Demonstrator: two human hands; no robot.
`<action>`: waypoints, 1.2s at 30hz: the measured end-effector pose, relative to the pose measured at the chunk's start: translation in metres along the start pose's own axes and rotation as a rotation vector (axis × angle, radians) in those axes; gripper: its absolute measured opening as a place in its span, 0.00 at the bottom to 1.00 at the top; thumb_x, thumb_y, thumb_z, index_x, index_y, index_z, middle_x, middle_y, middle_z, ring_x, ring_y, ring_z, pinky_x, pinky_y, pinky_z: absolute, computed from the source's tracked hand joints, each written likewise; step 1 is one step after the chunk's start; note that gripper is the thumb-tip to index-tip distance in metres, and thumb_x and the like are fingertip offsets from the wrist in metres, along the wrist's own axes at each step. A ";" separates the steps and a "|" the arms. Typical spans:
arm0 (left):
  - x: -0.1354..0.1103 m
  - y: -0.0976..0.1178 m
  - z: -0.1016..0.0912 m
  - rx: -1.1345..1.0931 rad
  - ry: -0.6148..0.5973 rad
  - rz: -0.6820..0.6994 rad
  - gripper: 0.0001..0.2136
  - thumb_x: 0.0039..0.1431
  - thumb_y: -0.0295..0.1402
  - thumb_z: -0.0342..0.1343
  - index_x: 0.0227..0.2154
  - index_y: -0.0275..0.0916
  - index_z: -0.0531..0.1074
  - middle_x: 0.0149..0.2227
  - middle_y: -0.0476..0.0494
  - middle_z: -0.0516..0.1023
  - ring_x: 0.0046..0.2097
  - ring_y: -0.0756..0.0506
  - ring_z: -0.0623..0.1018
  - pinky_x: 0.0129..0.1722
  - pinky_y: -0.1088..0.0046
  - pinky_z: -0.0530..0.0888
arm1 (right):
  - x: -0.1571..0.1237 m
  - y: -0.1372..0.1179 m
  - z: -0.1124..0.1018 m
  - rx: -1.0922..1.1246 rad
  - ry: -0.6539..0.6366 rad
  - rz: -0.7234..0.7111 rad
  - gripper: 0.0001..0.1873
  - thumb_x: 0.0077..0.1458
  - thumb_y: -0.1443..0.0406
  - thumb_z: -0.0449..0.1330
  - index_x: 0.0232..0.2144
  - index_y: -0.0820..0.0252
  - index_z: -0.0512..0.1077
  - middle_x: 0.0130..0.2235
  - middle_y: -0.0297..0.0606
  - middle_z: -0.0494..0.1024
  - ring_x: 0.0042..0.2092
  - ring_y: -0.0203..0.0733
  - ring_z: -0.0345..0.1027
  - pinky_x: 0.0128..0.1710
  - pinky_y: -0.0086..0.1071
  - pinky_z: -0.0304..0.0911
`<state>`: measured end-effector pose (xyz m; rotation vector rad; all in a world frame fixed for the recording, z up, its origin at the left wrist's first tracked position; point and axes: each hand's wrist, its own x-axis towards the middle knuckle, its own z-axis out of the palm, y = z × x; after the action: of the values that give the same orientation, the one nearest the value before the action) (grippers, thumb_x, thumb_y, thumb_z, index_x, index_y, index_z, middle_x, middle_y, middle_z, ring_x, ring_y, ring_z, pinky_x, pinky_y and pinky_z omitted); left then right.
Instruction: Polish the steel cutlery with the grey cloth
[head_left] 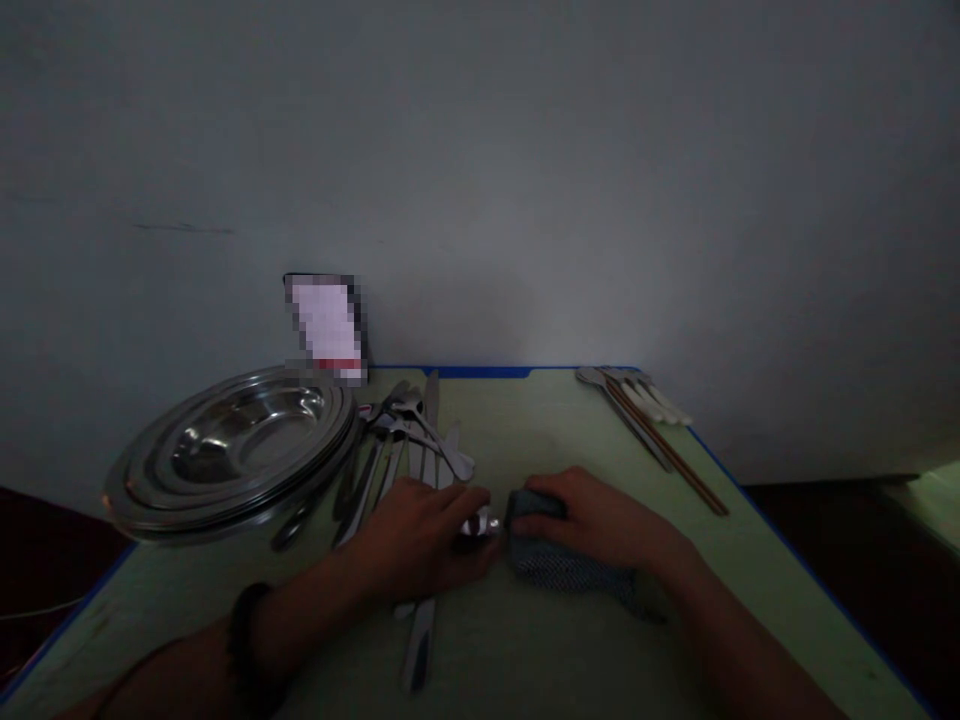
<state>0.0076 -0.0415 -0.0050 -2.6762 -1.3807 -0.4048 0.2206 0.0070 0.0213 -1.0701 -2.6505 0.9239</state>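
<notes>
Above the middle of the table, my left hand (427,535) is closed around a shiny metal utensil (481,522); only its rounded, gleaming end shows, and the fingers hide the rest. My right hand (589,515) grips a bunched blue-grey cloth (577,570) just to the right of it, with a small gap between cloth and metal. Under and behind my left hand lies a loose pile of spoons, forks and knives (431,440). One knife (418,650) sticks out of the pile toward me.
Left of the cutlery, several wide steel plates (225,440) are stacked. A phone (328,325) with a blurred screen leans on the wall behind them. At the far right lie wooden chopsticks (675,455), metal spoons (626,410) and white-ended utensils (652,405), near the table's blue edge (780,545).
</notes>
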 end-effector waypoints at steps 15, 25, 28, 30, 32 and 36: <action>-0.002 0.001 0.001 -0.015 -0.042 0.036 0.15 0.58 0.44 0.48 0.43 0.40 0.65 0.30 0.45 0.79 0.27 0.44 0.78 0.23 0.73 0.65 | -0.001 -0.016 0.009 -0.138 0.034 -0.044 0.19 0.57 0.53 0.48 0.32 0.60 0.70 0.30 0.40 0.75 0.33 0.40 0.65 0.32 0.31 0.52; 0.005 -0.004 -0.009 -0.132 -0.080 -0.227 0.21 0.64 0.41 0.36 0.28 0.38 0.72 0.20 0.47 0.76 0.22 0.47 0.75 0.22 0.75 0.63 | -0.006 0.009 -0.020 -0.033 0.037 0.030 0.17 0.56 0.53 0.51 0.30 0.59 0.70 0.28 0.34 0.73 0.31 0.36 0.65 0.30 0.29 0.54; 0.005 -0.005 -0.009 -0.277 -0.032 -0.295 0.23 0.64 0.40 0.35 0.25 0.37 0.73 0.18 0.49 0.73 0.20 0.49 0.73 0.23 0.76 0.63 | -0.008 0.014 -0.024 -0.035 0.076 0.045 0.18 0.55 0.52 0.52 0.27 0.60 0.69 0.26 0.33 0.72 0.28 0.36 0.64 0.28 0.28 0.53; 0.005 -0.006 -0.009 -0.390 -0.003 -0.346 0.24 0.64 0.40 0.35 0.25 0.37 0.74 0.18 0.50 0.73 0.21 0.49 0.73 0.24 0.76 0.65 | -0.006 0.011 -0.021 -0.055 0.088 0.028 0.18 0.55 0.52 0.52 0.27 0.60 0.70 0.25 0.33 0.72 0.28 0.35 0.64 0.28 0.29 0.53; 0.005 -0.006 -0.008 -0.485 0.009 -0.385 0.25 0.64 0.40 0.36 0.23 0.37 0.75 0.18 0.49 0.74 0.22 0.49 0.73 0.25 0.76 0.66 | -0.004 0.003 -0.014 -0.105 0.097 -0.003 0.17 0.55 0.53 0.52 0.27 0.59 0.70 0.26 0.34 0.73 0.29 0.36 0.64 0.29 0.29 0.53; 0.005 -0.005 -0.009 -0.575 0.025 -0.363 0.22 0.64 0.38 0.38 0.23 0.37 0.74 0.21 0.49 0.75 0.24 0.49 0.74 0.26 0.75 0.66 | 0.006 -0.019 0.008 -0.279 0.114 -0.028 0.13 0.57 0.58 0.51 0.31 0.59 0.71 0.30 0.39 0.76 0.31 0.39 0.67 0.30 0.32 0.54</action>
<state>0.0040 -0.0367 0.0047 -2.7918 -2.0042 -1.0026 0.2020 -0.0031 0.0256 -1.0998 -2.7450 0.4807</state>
